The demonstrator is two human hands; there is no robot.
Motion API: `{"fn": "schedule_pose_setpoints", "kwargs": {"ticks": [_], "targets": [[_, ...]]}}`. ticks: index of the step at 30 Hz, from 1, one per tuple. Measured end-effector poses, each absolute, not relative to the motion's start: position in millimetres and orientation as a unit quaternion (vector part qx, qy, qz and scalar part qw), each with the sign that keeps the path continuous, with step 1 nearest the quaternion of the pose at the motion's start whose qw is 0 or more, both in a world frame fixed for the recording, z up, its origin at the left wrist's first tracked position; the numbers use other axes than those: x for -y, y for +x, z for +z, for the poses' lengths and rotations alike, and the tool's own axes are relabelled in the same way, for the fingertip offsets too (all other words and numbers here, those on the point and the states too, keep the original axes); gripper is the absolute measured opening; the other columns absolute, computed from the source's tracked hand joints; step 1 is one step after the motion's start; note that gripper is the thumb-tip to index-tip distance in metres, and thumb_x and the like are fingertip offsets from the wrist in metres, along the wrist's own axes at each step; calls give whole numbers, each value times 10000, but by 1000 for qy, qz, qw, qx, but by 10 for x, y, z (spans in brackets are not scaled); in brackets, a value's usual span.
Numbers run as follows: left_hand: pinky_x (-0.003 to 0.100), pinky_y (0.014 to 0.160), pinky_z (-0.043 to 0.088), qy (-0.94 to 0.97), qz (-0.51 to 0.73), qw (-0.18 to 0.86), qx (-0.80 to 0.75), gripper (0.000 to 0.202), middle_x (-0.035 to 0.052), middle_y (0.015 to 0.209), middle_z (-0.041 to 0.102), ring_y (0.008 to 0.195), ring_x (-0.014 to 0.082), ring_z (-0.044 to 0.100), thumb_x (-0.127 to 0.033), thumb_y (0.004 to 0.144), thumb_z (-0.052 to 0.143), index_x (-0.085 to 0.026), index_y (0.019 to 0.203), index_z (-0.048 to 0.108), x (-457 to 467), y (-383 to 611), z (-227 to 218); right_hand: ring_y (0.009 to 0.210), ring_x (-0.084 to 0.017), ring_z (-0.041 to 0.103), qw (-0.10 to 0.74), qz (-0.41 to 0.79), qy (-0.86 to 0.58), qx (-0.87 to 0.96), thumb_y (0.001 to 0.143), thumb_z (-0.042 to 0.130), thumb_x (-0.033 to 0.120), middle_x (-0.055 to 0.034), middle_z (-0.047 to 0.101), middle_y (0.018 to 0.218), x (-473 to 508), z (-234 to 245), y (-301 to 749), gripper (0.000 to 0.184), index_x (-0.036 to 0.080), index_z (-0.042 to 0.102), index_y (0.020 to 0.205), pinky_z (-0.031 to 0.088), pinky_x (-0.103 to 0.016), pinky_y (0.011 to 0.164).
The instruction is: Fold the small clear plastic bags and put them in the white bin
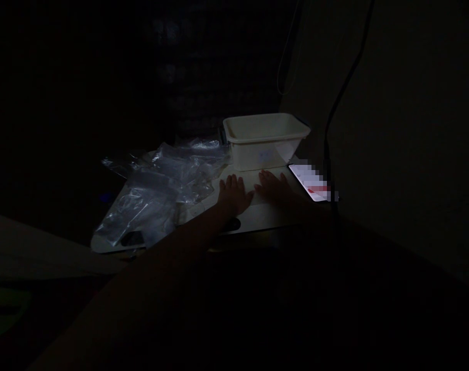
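Room dark, only the small white tabletop (268, 215) lit | left hand (234, 194) and right hand (275, 188) lay flat on it side by side, fingers spread, holding nothing | cream rectangular plastic tub (265, 141) stood just behind them | heap of clear plastic bags (160, 190) at left | lit phone (309, 183) at right edge, beside a black cable (346, 77).

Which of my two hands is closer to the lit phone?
The right hand, flat beside the phone; the left hand lies nearer the clear plastic bags.
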State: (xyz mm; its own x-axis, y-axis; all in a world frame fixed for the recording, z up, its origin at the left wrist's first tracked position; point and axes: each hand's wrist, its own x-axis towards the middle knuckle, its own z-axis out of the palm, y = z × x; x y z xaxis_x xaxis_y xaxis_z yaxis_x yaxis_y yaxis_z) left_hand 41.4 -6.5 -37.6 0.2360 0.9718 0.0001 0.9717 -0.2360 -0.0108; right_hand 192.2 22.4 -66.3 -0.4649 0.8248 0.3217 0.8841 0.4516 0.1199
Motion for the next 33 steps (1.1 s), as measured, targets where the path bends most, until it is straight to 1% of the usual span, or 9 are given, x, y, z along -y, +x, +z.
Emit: {"fn": "schedule_pose_setpoints", "kwargs": {"ticks": [3, 6, 10, 13, 17, 20, 22, 28, 33], "targets": [[494, 964, 116, -785, 0, 5, 619, 641, 198, 1349, 184, 1243, 295, 118, -466, 818, 143, -24, 1277, 209, 66, 406, -366, 1188, -232, 303, 136, -151, -520, 830, 855, 192, 330, -149, 363, 1284, -223, -664, 1924, 435, 136, 394, 1188, 177, -542, 924], [472, 977, 111, -797, -15, 21, 604, 580, 175, 1349, 204, 1245, 264, 138, -395, 836, 128, -21, 1268, 228, 59, 394, -334, 1170, -228, 333, 147, -142, -525, 826, 852, 209, 302, -147, 388, 1268, -215, -579, 1869, 427, 117, 396, 1189, 179, -518, 937], [397, 990, 143, -819, -34, 33, 571, 513, 169, 1334, 249, 1233, 232, 186, -300, 841, 175, -5, 1257, 239, 35, 402, -305, 1183, -208, 318, 120, -118, -495, 852, 843, 216, 243, -132, 373, 1281, -194, -454, 1768, 422, 95, 380, 1203, 216, -458, 947], [343, 980, 182, -840, -45, 36, 540, 460, 170, 1296, 321, 1205, 213, 254, -221, 827, 228, -11, 1231, 289, 6, 433, -338, 1187, -201, 313, 93, -105, -471, 871, 834, 215, 197, -130, 373, 1282, -184, -441, 1714, 417, 78, 387, 1195, 250, -418, 941], [305, 955, 230, -850, -64, 31, 522, 434, 169, 1250, 380, 1155, 192, 333, -143, 793, 275, -22, 1205, 335, -25, 468, -408, 1178, -193, 328, 80, -102, -461, 878, 833, 212, 188, -134, 391, 1270, -195, -495, 1693, 412, 70, 409, 1176, 277, -366, 933], [313, 952, 239, -847, -62, 25, 528, 425, 174, 1252, 377, 1153, 203, 335, -164, 802, 268, -17, 1191, 358, -22, 459, -422, 1174, -198, 332, 75, -107, -459, 879, 836, 199, 204, -136, 392, 1268, -207, -530, 1705, 420, 78, 403, 1181, 293, -371, 917], [330, 965, 220, -842, -51, 26, 536, 434, 175, 1274, 351, 1177, 215, 301, -194, 821, 241, -9, 1197, 351, -8, 439, -414, 1180, -203, 320, 71, -107, -461, 878, 836, 199, 219, -139, 370, 1283, -210, -542, 1715, 429, 74, 380, 1197, 294, -393, 912], [396, 985, 167, -817, -17, 23, 576, 518, 157, 1341, 241, 1236, 237, 184, -321, 850, 161, -22, 1264, 246, 27, 379, -387, 1194, -220, 291, 81, -105, -488, 862, 842, 217, 305, -142, 327, 1308, -190, -553, 1759, 459, 80, 343, 1221, 248, -470, 924], [456, 974, 142, -805, -6, 26, 592, 570, 165, 1353, 201, 1244, 262, 144, -387, 839, 140, -32, 1278, 216, 31, 348, -395, 1190, -231, 296, 96, -113, -500, 853, 843, 209, 348, -153, 332, 1302, -225, -592, 1852, 481, 85, 340, 1224, 242, -490, 922]]}}
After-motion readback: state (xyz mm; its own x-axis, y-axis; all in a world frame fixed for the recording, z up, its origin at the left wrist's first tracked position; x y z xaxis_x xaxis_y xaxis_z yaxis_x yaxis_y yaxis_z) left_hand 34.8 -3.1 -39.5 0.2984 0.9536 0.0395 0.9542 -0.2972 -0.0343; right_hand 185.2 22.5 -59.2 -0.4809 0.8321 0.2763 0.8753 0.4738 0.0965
